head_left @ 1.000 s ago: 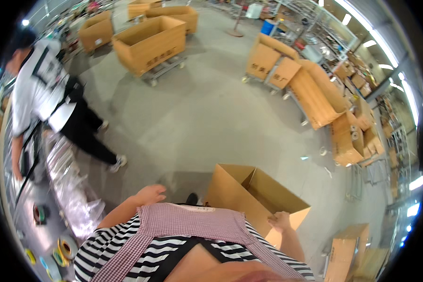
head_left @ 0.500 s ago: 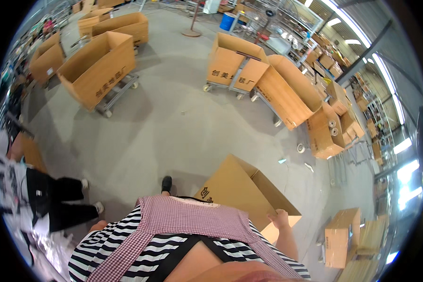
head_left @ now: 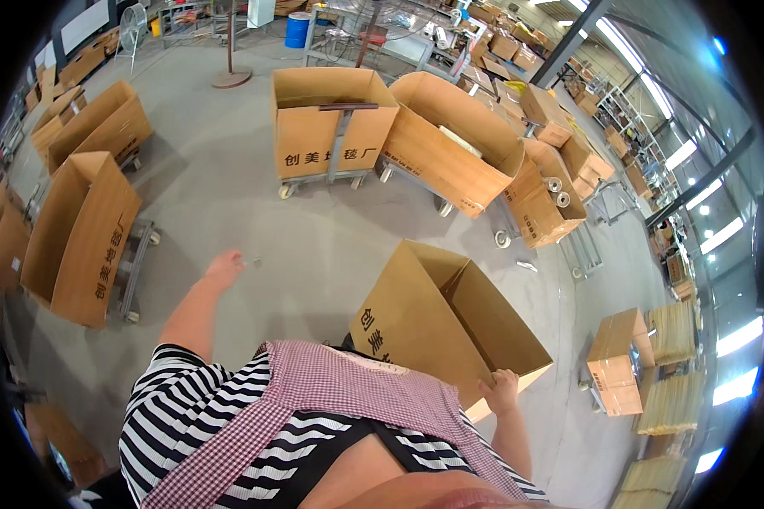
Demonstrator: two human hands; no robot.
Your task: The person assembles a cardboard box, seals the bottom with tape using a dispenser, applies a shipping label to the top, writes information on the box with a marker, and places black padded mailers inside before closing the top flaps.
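Note:
Right in front of me, a tall brown cardboard box (head_left: 416,327) with its top open stands at my right side. My right hand (head_left: 501,389) grips its near upper rim, fingers curled over the edge. The part of the box I can see inside is bare cardboard. My left hand (head_left: 226,271) hangs out ahead over the grey floor, away from the box, its fingers apart and holding nothing. A checked apron over striped sleeves hides the lower part of the box.
Ahead, an open box on a wheeled cart (head_left: 335,127) stands beside a long open carton (head_left: 450,157) and a box holding white rolls (head_left: 545,199). More carted boxes (head_left: 85,237) line the left. A carton (head_left: 617,365) and stacked sheets (head_left: 672,403) are at right.
My left arm has swung out forward from beside my body. My view has turned to the right, so the carts shift leftward. My right hand keeps its hold on the box.

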